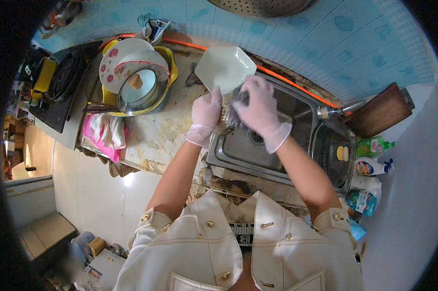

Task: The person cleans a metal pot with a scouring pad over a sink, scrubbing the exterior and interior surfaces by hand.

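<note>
Both my hands wear thin translucent gloves. My left hand (206, 113) grips the near edge of a white angular plate (224, 67), its thumb on the rim. The plate is over the counter at the sink's back left corner. My right hand (259, 105) is closed around a dark grey, fuzzy-looking scrubber (238, 111), partly hidden by the fingers and blurred. Below the right hand is the left basin of a stainless steel sink (299, 127), with its drain (255, 137) partly visible. A beige textured patch shows between the hands; I cannot tell what it is.
A yellow basin (172, 62) holds stacked bowls, a flowered plate and a glass lid (144, 105). A pink cloth (113, 153) lies at the counter's front left. Right of the sink are a faucet (328, 112), a wooden cutting board (379, 109) and a green detergent bottle (372, 146).
</note>
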